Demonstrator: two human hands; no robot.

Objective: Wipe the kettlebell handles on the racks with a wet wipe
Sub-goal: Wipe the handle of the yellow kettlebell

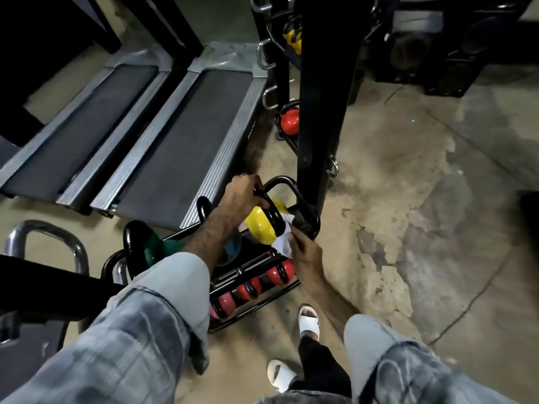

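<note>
A yellow kettlebell (260,226) with a black handle (272,210) sits on the top tier of a black rack (253,268) near the floor. My left hand (244,193) grips the top of that handle. My right hand (304,252) pinches a white wet wipe (284,239) against the handle's right side. A green kettlebell (151,248) stands further left on the same tier. Several red kettlebells (277,274) fill the lower tier.
Two treadmills (186,135) lie to the left of the rack. A tall black post (320,97) rises just behind it, with a taller rack holding a red kettlebell (290,121) and a yellow one (294,39). My feet in white slippers (309,317) stand on worn concrete.
</note>
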